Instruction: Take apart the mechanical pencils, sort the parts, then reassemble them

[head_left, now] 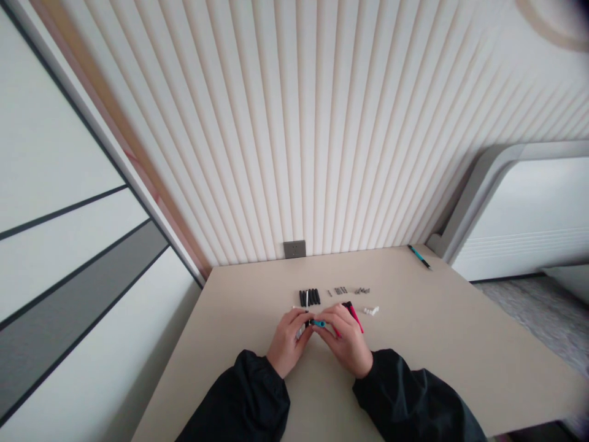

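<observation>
My left hand (288,342) is closed in a pinch at the middle of the table, on a slim black-and-white pen part (307,320) mostly covered by the fingers. Facing it, my right hand (347,341) grips a short blue pen barrel (319,323). The two pieces meet between the fingertips; whether they are joined, I cannot tell. Just beyond the hands lies a row of several black grip sleeves (315,297). Pink pen barrels (356,318) with black ends lie beside my right hand, partly hidden by it.
Small metal pieces (341,290) lie behind the hands, with more metal pieces (362,290) to their right. White plastic bits (370,311) are nearer. A blue-and-black pen (419,257) rests at the table's (414,344) far right. A socket (294,248) sits on the wall.
</observation>
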{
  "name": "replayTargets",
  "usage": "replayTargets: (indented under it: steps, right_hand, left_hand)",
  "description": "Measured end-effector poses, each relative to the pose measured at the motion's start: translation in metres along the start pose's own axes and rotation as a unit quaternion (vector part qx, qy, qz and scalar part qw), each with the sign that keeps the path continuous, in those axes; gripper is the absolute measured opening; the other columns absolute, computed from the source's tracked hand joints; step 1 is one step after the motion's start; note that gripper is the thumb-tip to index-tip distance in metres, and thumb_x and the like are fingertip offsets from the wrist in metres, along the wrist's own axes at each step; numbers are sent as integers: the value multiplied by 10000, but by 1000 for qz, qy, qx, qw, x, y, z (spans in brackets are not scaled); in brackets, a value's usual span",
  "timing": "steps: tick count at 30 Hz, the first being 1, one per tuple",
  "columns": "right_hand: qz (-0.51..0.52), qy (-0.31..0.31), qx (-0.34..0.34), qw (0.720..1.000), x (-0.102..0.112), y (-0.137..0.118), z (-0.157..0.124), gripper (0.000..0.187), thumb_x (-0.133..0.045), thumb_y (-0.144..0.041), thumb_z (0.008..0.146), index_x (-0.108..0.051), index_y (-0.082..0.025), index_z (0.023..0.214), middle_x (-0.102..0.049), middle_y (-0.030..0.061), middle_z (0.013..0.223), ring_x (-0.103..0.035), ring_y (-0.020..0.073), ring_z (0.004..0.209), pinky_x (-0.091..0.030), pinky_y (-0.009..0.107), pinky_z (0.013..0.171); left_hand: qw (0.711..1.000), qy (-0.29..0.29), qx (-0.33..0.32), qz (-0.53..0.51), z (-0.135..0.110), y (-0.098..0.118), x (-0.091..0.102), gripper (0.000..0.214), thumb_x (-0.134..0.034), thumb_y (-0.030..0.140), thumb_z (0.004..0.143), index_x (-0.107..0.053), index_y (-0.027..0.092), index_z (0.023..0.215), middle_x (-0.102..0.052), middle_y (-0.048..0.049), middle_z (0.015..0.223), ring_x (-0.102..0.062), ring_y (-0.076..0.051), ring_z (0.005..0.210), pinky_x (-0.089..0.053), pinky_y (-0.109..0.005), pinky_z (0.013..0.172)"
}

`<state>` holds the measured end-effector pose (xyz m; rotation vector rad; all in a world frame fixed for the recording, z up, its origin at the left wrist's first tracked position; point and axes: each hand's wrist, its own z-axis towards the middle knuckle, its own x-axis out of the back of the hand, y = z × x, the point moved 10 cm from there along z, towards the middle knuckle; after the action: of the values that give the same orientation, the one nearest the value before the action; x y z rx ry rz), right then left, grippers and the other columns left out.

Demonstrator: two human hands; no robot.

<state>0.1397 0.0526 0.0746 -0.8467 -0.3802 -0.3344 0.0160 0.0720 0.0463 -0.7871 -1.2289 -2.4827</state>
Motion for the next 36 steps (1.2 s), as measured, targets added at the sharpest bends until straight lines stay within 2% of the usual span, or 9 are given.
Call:
replayTargets:
  steps: [4,6,8,13,17,22,28,32,36]
  right_hand:
    - [-50,-44,22,998,-4,-11,6,223,-584,-308,903,-632,-260,1115,-665,71,978,-588,227,915,-479,385,815]
    - [-101,-64,31,992,4,-10,9,287,-592,-342,896,-610,-260,1171,-658,79,1037,-578,244,967,-464,410,852]
    - [-169,-55,17,984,23,2,8,251,-569,-329,907,-629,-257,1140,-649,84,1060,-566,256,1005,-446,421,875]
    - [-331,-11,-51,942,75,61,-15,188,-547,-298,901,-672,-226,1023,-636,104,1072,-546,276,1034,-420,419,874]
    - [-390,-34,-65,918,82,91,-33,179,-556,-291,884,-681,-228,994,-635,93,1075,-546,265,1027,-415,396,857]
    - [-408,-37,-63,910,76,100,-37,169,-536,-247,886,-701,-236,917,-653,76,1048,-565,251,1013,-421,385,849]
    - [-349,2,-32,937,81,91,-30,180,-506,-256,924,-679,-212,944,-683,82,1007,-597,247,982,-445,398,831]
    - [-238,1,18,971,70,62,-25,174,-501,-233,932,-651,-202,1015,-695,76,963,-626,217,937,-486,364,831]
    - [-142,0,33,989,56,25,-17,156,-521,-193,913,-637,-213,1015,-683,66,909,-633,209,900,-514,348,803]
  left_hand:
    - [999,7,-26,27,-2,4,1,227,-503,258,932,-646,210,1101,-634,-105,1073,-601,-231,1007,-508,-402,887]
    - [999,13,-25,35,-1,4,2,225,-494,253,937,-648,213,1096,-638,-100,1062,-608,-226,992,-514,-395,874]
    - [999,21,-21,41,-1,3,3,210,-500,250,936,-653,215,1075,-643,-91,1041,-613,-220,978,-517,-387,871]
    - [998,27,-19,55,-1,1,5,204,-502,262,939,-647,223,1076,-640,-79,1028,-617,-210,975,-519,-384,876]
    - [998,21,-26,62,-1,3,4,205,-486,265,949,-635,224,1083,-640,-66,1025,-619,-194,968,-525,-372,867]
    - [996,25,-30,74,0,5,5,196,-489,253,946,-629,219,1079,-632,-62,1023,-616,-189,964,-526,-363,868]
    - [996,22,-32,85,-1,4,4,205,-471,253,953,-629,233,1083,-627,-58,1023,-621,-186,945,-533,-361,849]
    - [995,18,-32,88,-2,3,3,225,-446,251,964,-628,233,1095,-625,-65,1033,-617,-194,959,-532,-377,856]
    - [996,14,-30,84,-1,1,2,229,-444,247,964,-630,225,1096,-627,-76,1047,-615,-206,973,-532,-390,863]
